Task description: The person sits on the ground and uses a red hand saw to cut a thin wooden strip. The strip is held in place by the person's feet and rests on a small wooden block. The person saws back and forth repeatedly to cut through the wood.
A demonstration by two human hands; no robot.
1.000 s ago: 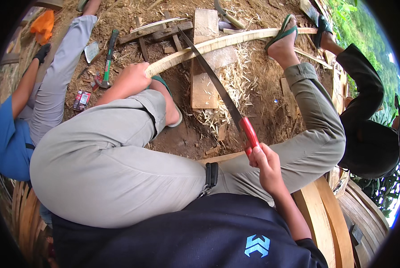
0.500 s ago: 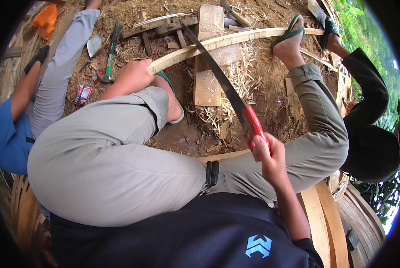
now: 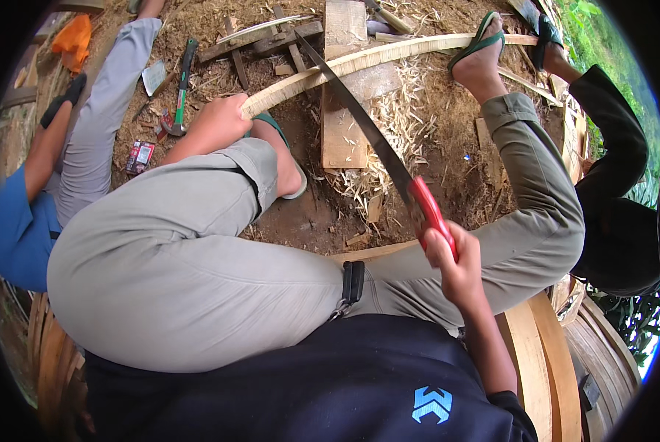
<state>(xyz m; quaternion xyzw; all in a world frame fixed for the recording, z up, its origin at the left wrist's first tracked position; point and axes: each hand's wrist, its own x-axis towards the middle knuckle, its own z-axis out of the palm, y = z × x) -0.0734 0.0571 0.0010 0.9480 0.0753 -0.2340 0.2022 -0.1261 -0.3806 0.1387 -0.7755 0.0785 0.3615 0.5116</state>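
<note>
Pale, ribbed wood shows along the bowed strip (image 3: 400, 51), which arcs from eleven o'clock to one from the sitter's lap (image 3: 293, 283), under a green-sandalled foot (image 3: 479, 70) near its far end. At eleven the left hand (image 3: 219, 121) curls closed round its near end, while at two the right hand (image 3: 456, 259) wraps its fingers snugly about a smooth red-handled blade (image 3: 374, 140), dark and narrow, crossing the strip. Brown earth (image 3: 293, 227) lies beneath, strewn with curly shavings (image 3: 409, 121) beside a squared plank (image 3: 344, 151) at twelve and a green-gripped hammer (image 3: 183, 88) towards eleven.
</note>
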